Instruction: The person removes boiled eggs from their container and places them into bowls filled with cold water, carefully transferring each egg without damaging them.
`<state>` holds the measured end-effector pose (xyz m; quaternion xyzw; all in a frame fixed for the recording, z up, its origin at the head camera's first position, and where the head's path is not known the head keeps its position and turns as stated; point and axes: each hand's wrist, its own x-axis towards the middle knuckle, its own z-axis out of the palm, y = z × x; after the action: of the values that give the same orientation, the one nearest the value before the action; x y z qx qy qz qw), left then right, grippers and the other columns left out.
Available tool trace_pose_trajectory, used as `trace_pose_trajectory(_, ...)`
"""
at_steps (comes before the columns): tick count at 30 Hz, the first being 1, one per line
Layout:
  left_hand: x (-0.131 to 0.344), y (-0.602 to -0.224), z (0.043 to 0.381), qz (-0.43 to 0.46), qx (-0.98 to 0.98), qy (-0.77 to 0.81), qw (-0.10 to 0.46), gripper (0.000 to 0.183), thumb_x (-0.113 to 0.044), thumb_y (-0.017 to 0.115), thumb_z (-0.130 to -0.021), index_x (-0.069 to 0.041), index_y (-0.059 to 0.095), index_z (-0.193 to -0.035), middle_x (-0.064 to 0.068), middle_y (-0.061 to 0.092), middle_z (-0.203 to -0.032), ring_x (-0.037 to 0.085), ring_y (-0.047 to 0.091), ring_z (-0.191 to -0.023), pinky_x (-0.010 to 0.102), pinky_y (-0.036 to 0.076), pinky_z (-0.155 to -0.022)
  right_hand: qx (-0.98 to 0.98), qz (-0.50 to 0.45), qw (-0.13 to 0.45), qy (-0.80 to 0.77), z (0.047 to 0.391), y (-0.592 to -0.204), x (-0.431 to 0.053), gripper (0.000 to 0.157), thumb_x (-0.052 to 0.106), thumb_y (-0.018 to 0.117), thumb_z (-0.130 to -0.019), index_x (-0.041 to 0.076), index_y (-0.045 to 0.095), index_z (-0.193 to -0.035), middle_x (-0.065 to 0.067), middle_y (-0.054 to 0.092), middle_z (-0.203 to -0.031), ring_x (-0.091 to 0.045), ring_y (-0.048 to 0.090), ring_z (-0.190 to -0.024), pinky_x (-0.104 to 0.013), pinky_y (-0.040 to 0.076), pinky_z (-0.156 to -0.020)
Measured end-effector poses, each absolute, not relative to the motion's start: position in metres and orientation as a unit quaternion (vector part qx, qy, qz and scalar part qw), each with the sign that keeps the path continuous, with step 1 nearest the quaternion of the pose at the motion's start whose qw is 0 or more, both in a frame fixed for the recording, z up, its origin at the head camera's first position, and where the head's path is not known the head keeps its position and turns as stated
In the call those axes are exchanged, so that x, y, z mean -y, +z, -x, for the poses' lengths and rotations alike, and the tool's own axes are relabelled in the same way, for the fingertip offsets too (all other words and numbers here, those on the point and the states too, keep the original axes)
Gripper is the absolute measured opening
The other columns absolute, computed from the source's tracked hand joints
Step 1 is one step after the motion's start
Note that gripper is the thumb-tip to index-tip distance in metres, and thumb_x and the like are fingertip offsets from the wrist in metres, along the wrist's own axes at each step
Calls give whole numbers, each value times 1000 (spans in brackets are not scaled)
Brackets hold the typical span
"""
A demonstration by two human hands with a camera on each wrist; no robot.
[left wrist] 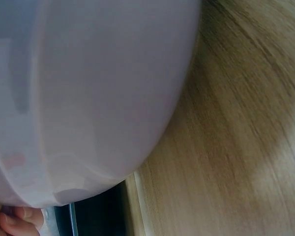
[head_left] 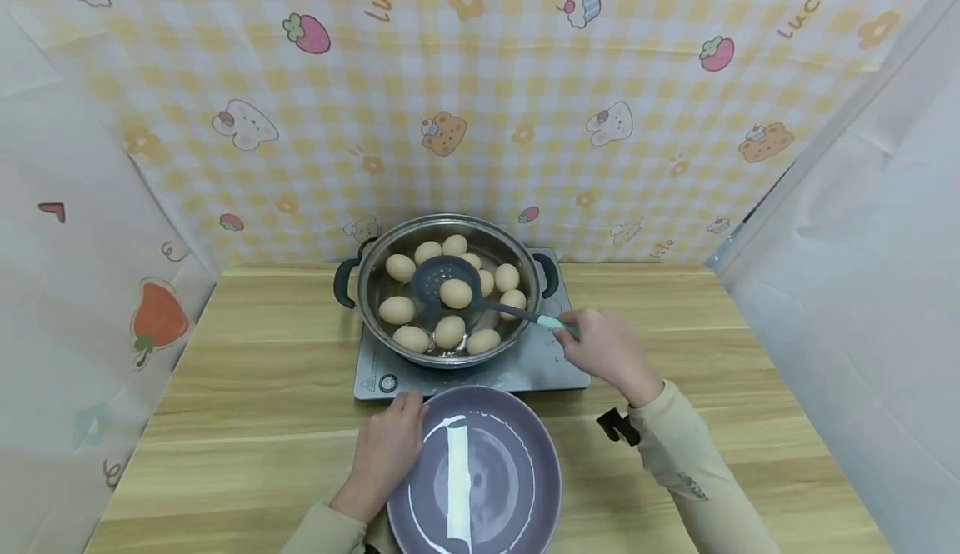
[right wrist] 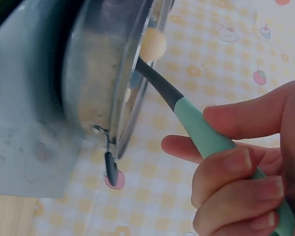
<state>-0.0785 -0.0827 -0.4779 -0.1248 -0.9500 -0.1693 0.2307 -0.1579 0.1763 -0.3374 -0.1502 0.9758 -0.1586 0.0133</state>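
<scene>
Brightly printed, a yellow-checked cloth (head_left: 480, 62) hangs behind a steel pot (head_left: 446, 361) with dark handles. A wood-grain table (head_left: 675, 354) spreads to both sides of the pot and in front of it. Directly beneath the pot sits a flat grey cooktop (head_left: 551, 362), its front strip showing past the rim. Just in front of the pot, and apart from it, stands a glossy purple bowl (head_left: 543, 454), streaked with reflected light. A skimmer (head_left: 495, 305), dark at its round, perforated head and green at its handle, reaches across the pot's right rim, its head within the circle of the rim as seen from above. To the pot's right, a person's right hand (head_left: 603, 350) grips the green handle, thumb pressed against it and lower fingers curled round it. In front of the pot, toward the left, the left hand (head_left: 386, 450) holds the bowl's edge with bent fingers; its thumb is hard to make out. One pale brown egg (head_left: 456, 293) rests on the skimmer's head over the middle of the pot, and the right wrist view shows it above the rim. More eggs (head_left: 397, 310) lie in the pot around the skimmer.
</scene>
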Motion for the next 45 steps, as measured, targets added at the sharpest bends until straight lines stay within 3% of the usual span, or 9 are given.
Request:
trace_pose_trajectory(10, 84, -479, 81, 130, 946, -174, 239, 17, -11, 63, -80, -5, 48, -76, 7, 49, -64, 27, 46, -38, 34, 32, -34, -979, 147, 13, -142, 151, -323, -187, 18, 15, 59, -83, 3, 68, -93, 3, 48, -51, -9, 36, -41, -24, 29, -41)
trace_pose_trajectory(17, 84, -481, 81, 137, 934, -185, 274, 18, -15, 56, -85, -5, 45, -74, 6, 46, -63, 28, 43, -36, 34, 30, -33, -981, 144, 8, -127, 142, -313, -193, 19, 16, 59, -83, 4, 68, -95, 4, 47, -51, -9, 35, -42, -25, 29, -40)
trace_pose_trajectory(29, 83, -481, 81, 126, 948, -178, 234, 19, -12, 63, -81, -5, 46, -74, 6, 48, -64, 28, 46, -38, 35, 33, -34, -984, 142, 7, -108, 125, -301, -202, 14, 19, 61, -83, 9, 68, -88, 7, 40, -48, -9, 35, -42, -26, 27, -41)
trace_pose_trajectory(45, 84, -482, 82, 129, 948, -178, 232, 17, -13, 62, -81, -4, 48, -76, 7, 49, -65, 28, 46, -38, 35, 34, -35, -985, 135, -4, -106, 92, -288, -225, 19, 25, 62, -85, 10, 69, -95, 10, 40, -47, -7, 31, -40, -24, 23, -39)
